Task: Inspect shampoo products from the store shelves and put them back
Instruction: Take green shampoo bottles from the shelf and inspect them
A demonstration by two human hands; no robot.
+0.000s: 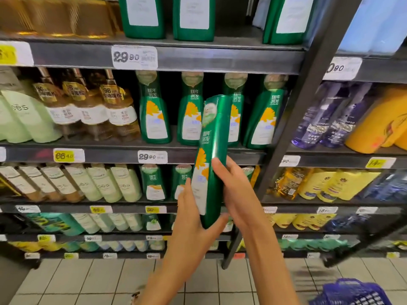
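Left hand (pixel 193 219) and right hand (pixel 235 194) both grip the bottle (pixel 217 137). They cover part of its lower half; its print is blurred. The basket (pixel 350 291) is cut off.

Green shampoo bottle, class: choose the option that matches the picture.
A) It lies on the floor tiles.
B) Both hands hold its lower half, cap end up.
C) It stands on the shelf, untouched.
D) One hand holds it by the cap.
B: the left hand and the right hand both grip the lower half of the green shampoo bottle, which is raised in front of the shelves with its cap end up.
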